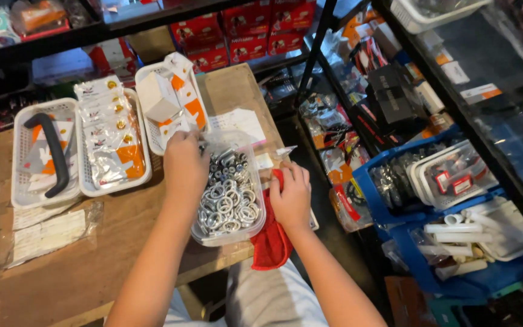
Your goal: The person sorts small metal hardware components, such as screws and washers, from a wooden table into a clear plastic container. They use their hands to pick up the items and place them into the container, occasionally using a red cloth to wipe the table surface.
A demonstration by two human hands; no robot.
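A clear plastic tub [235, 235] full of small metal bearings and rings [228, 194] stands at the right edge of a wooden table [92, 266]. My left hand [184, 165] reaches into the far left of the tub, fingers curled among the parts; whether it holds one is hidden. To the tub's right, my right hand [290, 197] rests on a red cloth [270, 242], fingers bent, touching the tub's side. A small clear packet [286, 150] lies just beyond that hand.
Three white baskets stand at the table's back: one with a black handle [52, 154], one with silver foil packets [107, 130], one with white and orange boxes [174, 100]. Paper slips [49, 233] lie left. Blue crates [443, 242] and metal shelving [455, 109] crowd the right.
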